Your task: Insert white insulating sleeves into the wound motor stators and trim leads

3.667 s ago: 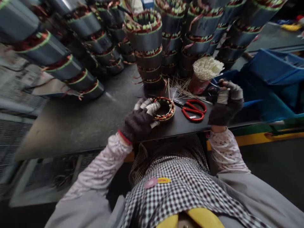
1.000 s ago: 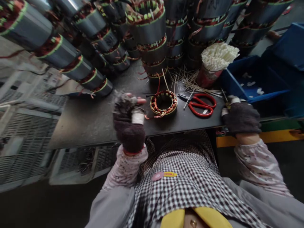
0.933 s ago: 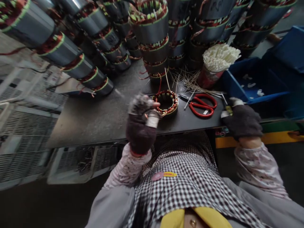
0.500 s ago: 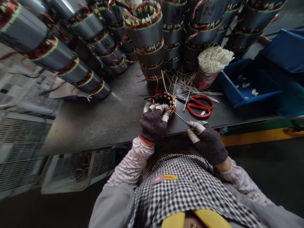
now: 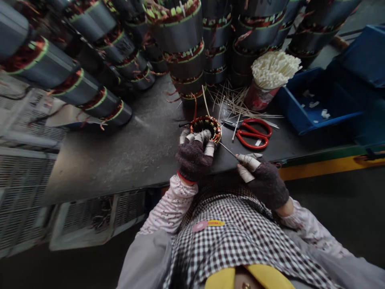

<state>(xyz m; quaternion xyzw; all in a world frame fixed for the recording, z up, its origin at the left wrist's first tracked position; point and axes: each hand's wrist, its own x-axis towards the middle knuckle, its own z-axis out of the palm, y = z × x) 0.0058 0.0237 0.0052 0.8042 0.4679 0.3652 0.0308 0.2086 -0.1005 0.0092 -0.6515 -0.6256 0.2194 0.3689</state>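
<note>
A: Nearest to the camera, in the lower centre of the frame, what do the two hands hold?

B: The left hand (image 5: 194, 154), in a dark glove with taped fingertips, has its fingers (image 5: 201, 137) curled over the near rim of a small wound stator (image 5: 206, 127), which sits on the dark bench (image 5: 120, 152) at the centre of the frame. The right hand (image 5: 264, 180) is closed around a thin metal tool (image 5: 227, 151); its tip points at the lower right side of the stator, just beside the copper winding.

A: So which step is this, in your opinion?

B: I judge that the tool is being worked into the winding or its slots while the left hand steadies the ring. The next move probably needs a firm left grip and a small, exact push of the tip.

A: And farther away?

B: Just right of the stator lie red scissors (image 5: 254, 133). Behind them are loose thin sticks (image 5: 231, 102) and a cup of white sticks (image 5: 272, 78), then a blue bin (image 5: 319, 102) at the right. Along the top stand stacks of larger stators (image 5: 180, 44).
</note>
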